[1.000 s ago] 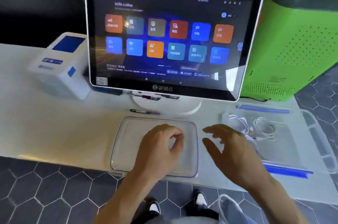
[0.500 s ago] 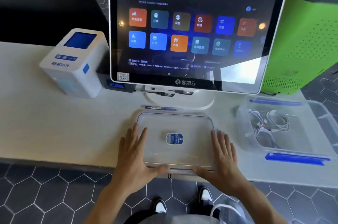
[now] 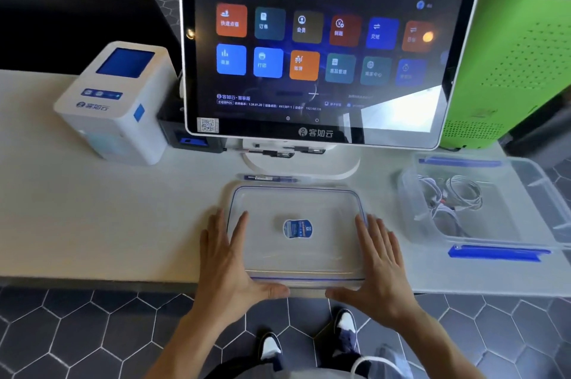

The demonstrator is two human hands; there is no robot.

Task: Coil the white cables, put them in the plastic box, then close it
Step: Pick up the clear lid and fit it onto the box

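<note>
The clear plastic lid [image 3: 296, 258], with a blue sticker in its middle, lies flat on the white table near the front edge. My left hand [image 3: 228, 264] lies along its left side and my right hand [image 3: 380, 267] along its right side. Both have fingers stretched forward and thumbs hooked at the lid's front corners. The clear plastic box [image 3: 414, 211] stands uncovered to the right, with blue latches. Coiled white cables [image 3: 460, 196] lie inside it.
A large touchscreen monitor [image 3: 324, 48] on a white stand rises just behind the lid, with a pen [image 3: 268, 177] lying at its foot. A white receipt printer [image 3: 114, 106] sits at the left, a green machine [image 3: 519, 54] at the back right. Hexagon floor tiles lie below the table edge.
A second ago my left hand rested curled on the lid's middle and my right hand hovered beside it. Both hands have since spread to the lid's two sides, thumbs at its front edge.
</note>
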